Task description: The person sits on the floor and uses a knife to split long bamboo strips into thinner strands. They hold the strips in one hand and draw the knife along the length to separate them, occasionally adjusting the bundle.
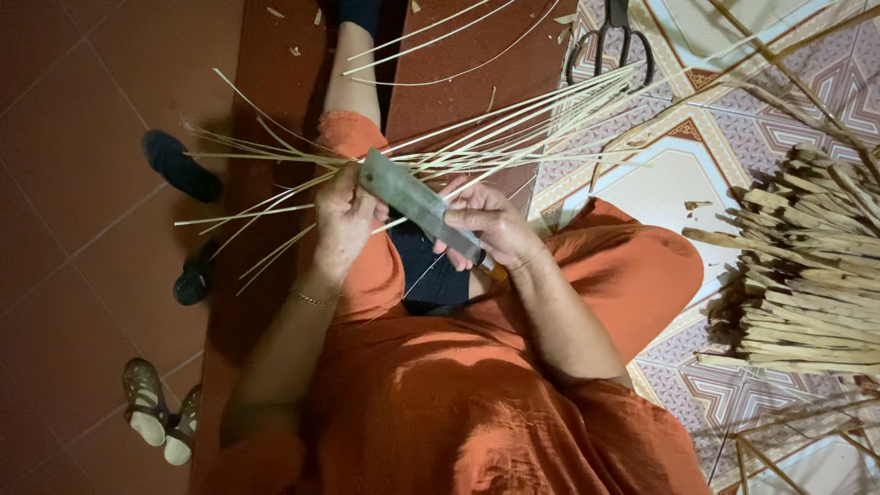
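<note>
Hands (412, 225) on knife (417, 203) (bamboo strips (513, 128))

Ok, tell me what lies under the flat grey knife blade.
Under the flat grey knife blade pass thin pale bamboo strips, gathered by the left hand. The right hand covers the handle; where blade meets strips is hidden.
</note>
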